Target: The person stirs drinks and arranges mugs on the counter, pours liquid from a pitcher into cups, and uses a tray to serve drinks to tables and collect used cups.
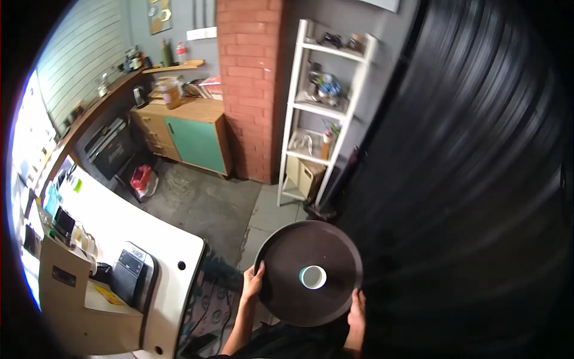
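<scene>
A round dark brown serving tray (293, 245) is held out in front of my body, at the lower middle of the view. My left hand (253, 281) grips its left rim, with the thumb over the edge. On the opposite side, my right hand (357, 308) is closed on the lower right rim. Near the tray's middle stands a small cup (313, 277), white inside with a teal outer side. Neither hand touches the cup. The fingers beneath the tray are hidden.
To my left is a white counter (173, 242) with a black device (130, 272). Ahead stand a white ladder shelf (290, 119), a brick pillar (248, 90) and a wooden cabinet (194, 143) with a green door. A dark ribbed surface (466, 179) fills the right. A red bag (142, 178) lies on the floor.
</scene>
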Action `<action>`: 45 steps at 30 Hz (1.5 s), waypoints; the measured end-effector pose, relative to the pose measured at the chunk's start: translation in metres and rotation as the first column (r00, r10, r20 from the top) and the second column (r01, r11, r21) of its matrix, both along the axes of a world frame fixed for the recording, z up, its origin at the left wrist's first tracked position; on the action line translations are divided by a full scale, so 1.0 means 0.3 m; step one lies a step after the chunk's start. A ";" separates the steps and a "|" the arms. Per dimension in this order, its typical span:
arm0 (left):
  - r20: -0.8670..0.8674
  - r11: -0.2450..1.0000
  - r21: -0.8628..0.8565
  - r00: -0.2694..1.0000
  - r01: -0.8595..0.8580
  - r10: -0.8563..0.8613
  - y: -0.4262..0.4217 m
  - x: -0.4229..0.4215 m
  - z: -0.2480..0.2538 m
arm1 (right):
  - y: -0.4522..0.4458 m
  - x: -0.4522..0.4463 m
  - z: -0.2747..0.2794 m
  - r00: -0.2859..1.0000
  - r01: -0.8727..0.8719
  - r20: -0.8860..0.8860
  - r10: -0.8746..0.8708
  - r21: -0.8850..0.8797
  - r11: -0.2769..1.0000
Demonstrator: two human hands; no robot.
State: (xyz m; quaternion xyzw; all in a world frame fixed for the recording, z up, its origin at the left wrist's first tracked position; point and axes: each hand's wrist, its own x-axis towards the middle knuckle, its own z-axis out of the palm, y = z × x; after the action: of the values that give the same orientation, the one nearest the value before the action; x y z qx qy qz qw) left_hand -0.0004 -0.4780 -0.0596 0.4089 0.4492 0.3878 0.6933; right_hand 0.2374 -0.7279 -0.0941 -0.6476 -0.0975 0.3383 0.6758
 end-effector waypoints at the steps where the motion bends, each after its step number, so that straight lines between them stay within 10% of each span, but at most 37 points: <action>1: -0.036 0.999 0.005 0.999 -0.032 0.032 0.086 0.041 -0.056 | 0.090 0.108 0.008 0.999 -0.046 0.011 0.046 0.001 0.999; 15: -0.030 0.879 -0.010 0.878 -0.478 0.477 0.799 0.222 0.071 | 1.374 0.502 0.182 0.802 -0.572 0.162 0.575 -0.071 0.817; 24: 0.032 0.828 -0.095 0.830 -0.552 0.557 1.382 0.222 0.039 | 2.052 0.542 0.071 0.787 -0.563 0.146 0.600 -0.228 0.794; 30: -0.082 0.731 -0.033 0.731 -0.681 0.678 1.682 0.103 0.049 | 2.518 0.365 0.157 0.730 -0.677 0.101 0.676 -0.034 0.736; 45: -0.152 0.568 -0.080 0.573 -0.819 0.805 2.581 -0.291 -0.149 | 3.693 0.027 -0.289 0.542 -0.821 0.060 0.838 -0.174 0.543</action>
State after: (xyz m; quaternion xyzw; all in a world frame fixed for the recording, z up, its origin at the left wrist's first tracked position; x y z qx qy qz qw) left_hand -0.0877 0.2961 -0.1042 0.1251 0.6464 0.6096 0.4416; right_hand 0.2454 0.3801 -0.1808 -0.5861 -0.4169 0.5786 0.3846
